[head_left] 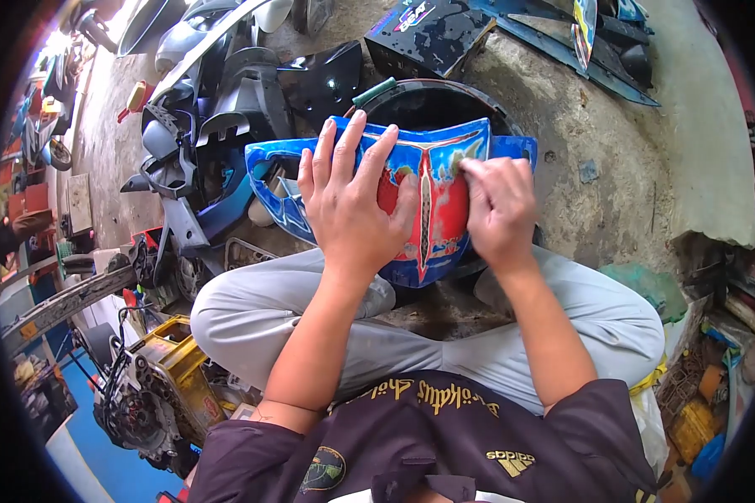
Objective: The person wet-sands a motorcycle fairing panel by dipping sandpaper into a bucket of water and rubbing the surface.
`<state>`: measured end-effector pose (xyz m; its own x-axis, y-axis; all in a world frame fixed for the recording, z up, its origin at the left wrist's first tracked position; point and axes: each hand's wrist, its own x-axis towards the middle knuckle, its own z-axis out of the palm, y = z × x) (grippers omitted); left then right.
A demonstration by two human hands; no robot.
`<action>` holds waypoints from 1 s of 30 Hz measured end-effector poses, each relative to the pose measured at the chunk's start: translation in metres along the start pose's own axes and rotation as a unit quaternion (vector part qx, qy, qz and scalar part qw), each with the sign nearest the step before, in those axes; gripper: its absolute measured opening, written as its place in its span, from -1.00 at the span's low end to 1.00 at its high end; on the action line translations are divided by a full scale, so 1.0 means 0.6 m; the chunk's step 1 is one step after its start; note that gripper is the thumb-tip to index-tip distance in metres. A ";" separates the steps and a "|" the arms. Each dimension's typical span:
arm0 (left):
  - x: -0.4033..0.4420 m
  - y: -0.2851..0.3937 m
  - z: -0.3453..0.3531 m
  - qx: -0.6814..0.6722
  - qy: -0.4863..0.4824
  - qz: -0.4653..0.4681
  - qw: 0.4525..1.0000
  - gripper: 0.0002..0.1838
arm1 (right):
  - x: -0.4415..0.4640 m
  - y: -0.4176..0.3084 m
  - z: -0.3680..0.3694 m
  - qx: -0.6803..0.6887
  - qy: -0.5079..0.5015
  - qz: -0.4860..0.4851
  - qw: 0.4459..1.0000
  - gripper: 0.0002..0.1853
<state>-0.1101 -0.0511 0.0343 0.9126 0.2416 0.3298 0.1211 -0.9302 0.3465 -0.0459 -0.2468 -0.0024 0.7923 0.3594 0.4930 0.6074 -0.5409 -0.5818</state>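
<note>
A blue and red fairing panel with worn, patchy paint and a dark slot down its middle lies across a black round tub, above my crossed legs. Spread over the panel's left part, my left hand presses on it with its fingers apart. On the right part, my right hand has its fingers curled together against the painted surface, near a pale worn patch. Whatever those fingers hold, if anything, is hidden.
Dark plastic motorcycle panels are piled at the upper left. A black box stands behind the tub. More blue panels lie at the upper right. An engine part and a yellow crate are at the lower left.
</note>
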 end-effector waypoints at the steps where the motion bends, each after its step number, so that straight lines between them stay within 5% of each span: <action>1: -0.002 0.001 -0.001 0.002 -0.001 0.000 1.000 -0.43 | -0.004 -0.007 0.005 0.024 0.001 -0.013 1.000 -0.78; 30: 0.000 0.001 -0.004 -0.004 0.002 0.004 1.000 -0.43 | 0.004 0.025 -0.003 -0.033 0.014 0.027 0.999 -0.80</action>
<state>-0.1110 -0.0510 0.0365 0.9121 0.2356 0.3355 0.1110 -0.9298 0.3509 -0.0346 -0.2553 -0.0089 0.8211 0.3078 0.4807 0.5584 -0.6080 -0.5644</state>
